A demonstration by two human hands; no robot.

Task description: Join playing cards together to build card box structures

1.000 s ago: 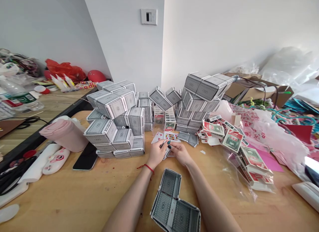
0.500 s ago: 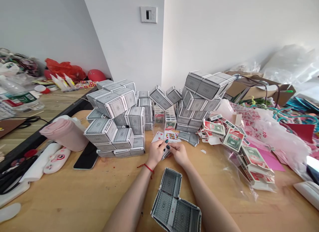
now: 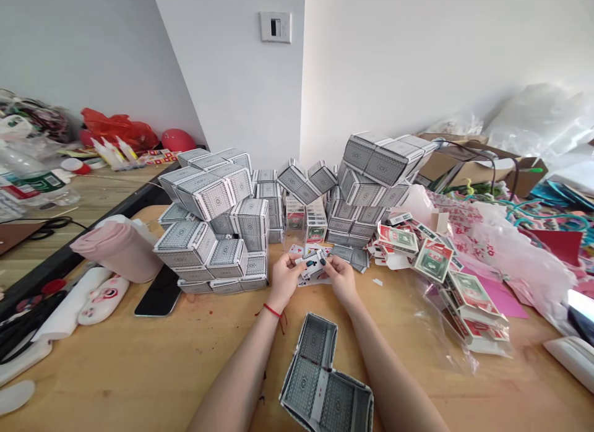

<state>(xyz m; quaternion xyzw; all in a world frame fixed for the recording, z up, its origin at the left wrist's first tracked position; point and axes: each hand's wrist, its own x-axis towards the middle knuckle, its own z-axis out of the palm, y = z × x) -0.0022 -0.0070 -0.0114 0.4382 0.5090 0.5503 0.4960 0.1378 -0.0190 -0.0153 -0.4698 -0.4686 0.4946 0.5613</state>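
Between both hands a playing card (image 3: 312, 263) with black club marks is held face up, low over the table. My left hand (image 3: 286, 275) pinches its left side, and my right hand (image 3: 340, 276) grips its right edge. Other face-up cards (image 3: 295, 249) lie just beyond and beneath it. Close to my body, between the forearms, rests an angled block folded from grey-backed cards (image 3: 320, 376). Stacks of similar card blocks stand at the left (image 3: 211, 234) and the right (image 3: 366, 187), with a V-shaped piece (image 3: 306, 179) between them.
Card boxes (image 3: 434, 259) and clear wrappers lie to the right, beside a plastic bag (image 3: 505, 234). On the left are a black phone (image 3: 158, 293), a pink roll (image 3: 118, 249) and a white glue gun (image 3: 69, 305). A small pile of grey-backed cards (image 3: 357, 257) sits right of my hands.
My hands have lifted and moved slightly apart, and the club card between them now shows its face more fully. The stacks and the near block stay where they were.
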